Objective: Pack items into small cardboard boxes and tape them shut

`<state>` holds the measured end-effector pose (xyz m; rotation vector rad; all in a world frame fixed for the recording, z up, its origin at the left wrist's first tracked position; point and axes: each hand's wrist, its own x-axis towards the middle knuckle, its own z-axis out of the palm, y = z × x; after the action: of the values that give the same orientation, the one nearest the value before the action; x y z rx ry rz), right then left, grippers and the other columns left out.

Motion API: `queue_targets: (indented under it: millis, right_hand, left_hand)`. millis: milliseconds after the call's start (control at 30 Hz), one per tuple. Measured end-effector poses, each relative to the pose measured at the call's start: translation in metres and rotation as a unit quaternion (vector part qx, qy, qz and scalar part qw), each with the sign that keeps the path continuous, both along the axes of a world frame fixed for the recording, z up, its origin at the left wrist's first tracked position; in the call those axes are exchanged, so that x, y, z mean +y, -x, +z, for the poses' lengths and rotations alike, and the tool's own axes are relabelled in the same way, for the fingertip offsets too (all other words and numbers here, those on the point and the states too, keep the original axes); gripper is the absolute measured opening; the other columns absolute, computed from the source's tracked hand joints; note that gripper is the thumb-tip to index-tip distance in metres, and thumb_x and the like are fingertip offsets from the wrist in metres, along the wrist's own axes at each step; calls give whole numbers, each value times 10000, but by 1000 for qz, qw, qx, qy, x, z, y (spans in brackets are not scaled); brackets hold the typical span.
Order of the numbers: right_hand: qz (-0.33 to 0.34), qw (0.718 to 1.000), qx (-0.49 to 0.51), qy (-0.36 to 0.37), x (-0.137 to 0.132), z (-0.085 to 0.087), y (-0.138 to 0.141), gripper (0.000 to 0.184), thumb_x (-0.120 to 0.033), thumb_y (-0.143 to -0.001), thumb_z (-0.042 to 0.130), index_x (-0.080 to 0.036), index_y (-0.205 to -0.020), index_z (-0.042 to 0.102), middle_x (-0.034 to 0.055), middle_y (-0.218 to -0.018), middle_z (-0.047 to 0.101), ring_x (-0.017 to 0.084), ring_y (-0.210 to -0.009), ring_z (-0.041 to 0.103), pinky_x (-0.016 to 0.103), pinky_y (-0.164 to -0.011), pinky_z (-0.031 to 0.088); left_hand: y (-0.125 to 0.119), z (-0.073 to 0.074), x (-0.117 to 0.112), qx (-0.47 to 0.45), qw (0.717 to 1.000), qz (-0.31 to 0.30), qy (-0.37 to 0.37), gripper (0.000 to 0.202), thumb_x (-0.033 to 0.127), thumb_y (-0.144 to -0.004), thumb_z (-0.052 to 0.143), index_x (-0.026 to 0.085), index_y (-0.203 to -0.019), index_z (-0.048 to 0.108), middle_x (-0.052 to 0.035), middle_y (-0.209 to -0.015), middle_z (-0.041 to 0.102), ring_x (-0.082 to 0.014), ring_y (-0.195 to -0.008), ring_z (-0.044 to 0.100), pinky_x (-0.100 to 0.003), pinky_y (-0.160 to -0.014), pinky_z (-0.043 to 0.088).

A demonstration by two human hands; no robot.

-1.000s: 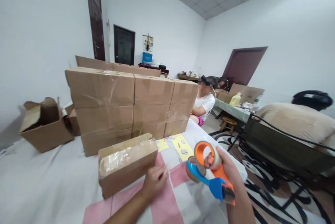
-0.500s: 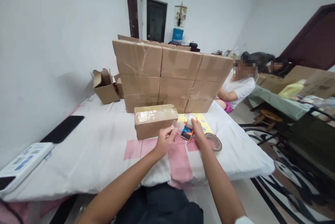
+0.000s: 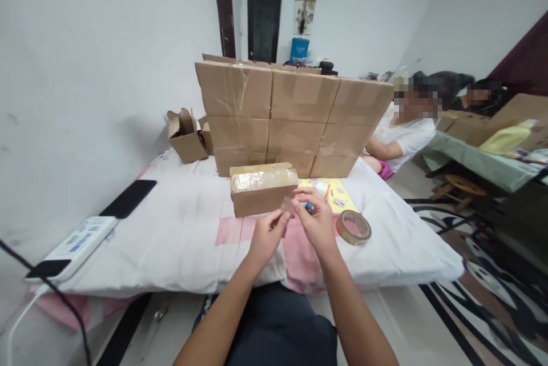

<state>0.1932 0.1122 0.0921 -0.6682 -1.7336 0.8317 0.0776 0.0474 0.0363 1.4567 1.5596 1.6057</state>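
Note:
My left hand (image 3: 269,233) is closed, its thumb and fingers pinching a small piece of clear plastic film (image 3: 287,204). From the other side, my right hand (image 3: 315,220) pinches the same film at its edge. Behind the right fingers a small blue-and-orange packet (image 3: 309,207) shows only in part. Just beyond both hands lies a long cardboard box (image 3: 263,197) with shiny tape along its top. A roll of brown packing tape (image 3: 353,228) rests flat to the right of my right hand.
A wall of stacked, taped cartons (image 3: 295,109) stands behind the long box. An opened carton (image 3: 187,140) is at the back left. Yellow paper (image 3: 342,197) lies under the packet area. A white power-strip-like device (image 3: 79,246) sits far left. Another person (image 3: 405,137) sits beyond the table's right side.
My right hand has moved left from the blue-and-orange packet to the film at my left hand. The whole view has shifted slightly.

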Motion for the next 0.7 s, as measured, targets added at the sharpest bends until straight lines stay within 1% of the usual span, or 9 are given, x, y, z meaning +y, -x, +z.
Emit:
queue_targets:
  millis: [67,133,200,233,300,367,433,567,700]
  right_hand:
    - [-31,999,29,-19,10,9,-5,124,-280,-878,622,-224,-788,688,75,-1015,691,235,-1034,630,425,-957,463]
    - [-48,998,33,-27,24,19,-11,133,-302,-872,634,-221,-781,689,73,-1012,685,238,-1028,626,433,-964,451]
    - [-33,999,-3,-24,40,30,-14,148,-329,-849,660,-223,-752,697,72,-1043,685,246,-1045,620,444,-978,436]
    - [-16,999,-29,-24,49,34,-12,153,-342,-837,671,-226,-743,704,71,-1061,687,250,-1055,617,449,-984,430]
    - [25,997,-71,-23,66,39,-1,164,-364,-815,681,-230,-727,715,71,-1079,693,251,-1054,620,447,-985,431]
    - [58,993,-104,-17,80,38,19,167,-364,-792,687,-226,-705,723,72,-1070,704,245,-1037,631,432,-983,433]
    - [59,988,-146,3,92,32,44,152,-346,-770,695,-224,-687,734,68,-1031,722,242,-1030,634,421,-987,424]
    - [-8,966,-256,26,104,15,87,113,-313,-750,707,-238,-685,762,50,-991,746,281,-1115,569,459,-1017,359]
    - [-38,952,-303,-4,113,4,106,145,-308,-763,681,-246,-668,772,59,-1127,723,330,-1197,469,505,-1005,305]
  left_hand:
    - [10,3,-5,25,999,42,24,459,526,-926,525,181,-645,638,21,-502,536,-134,-498,504,-250,-526,387]
    - [27,10,-5,63,990,123,24,386,495,-913,561,186,-715,680,-12,-601,625,-174,-605,585,-286,-621,446]
    - [47,20,2,166,964,207,10,289,444,-921,567,204,-945,726,-73,-906,739,-246,-897,668,-361,-834,487]
    - [58,25,7,241,944,226,9,301,424,-918,578,220,-1097,709,-96,-1114,733,-283,-1092,642,-412,-962,460]
    - [78,32,20,387,899,199,39,475,411,-889,628,254,-1336,600,-94,-1440,582,-330,-1388,454,-511,-1149,319]
    - [92,32,33,460,872,143,88,587,405,-866,660,276,-1422,524,-65,-1546,471,-340,-1479,323,-578,-1205,211]
    - [101,28,41,481,861,123,107,567,383,-879,646,285,-1423,522,-43,-1553,460,-329,-1488,312,-596,-1211,192]
    - [106,15,41,496,853,142,73,543,351,-907,606,270,-1436,515,-46,-1520,504,-299,-1465,365,-566,-1221,206]
    - [104,12,40,520,837,154,65,683,341,-886,638,259,-1521,402,-68,-1536,482,-321,-1469,354,-561,-1222,214]
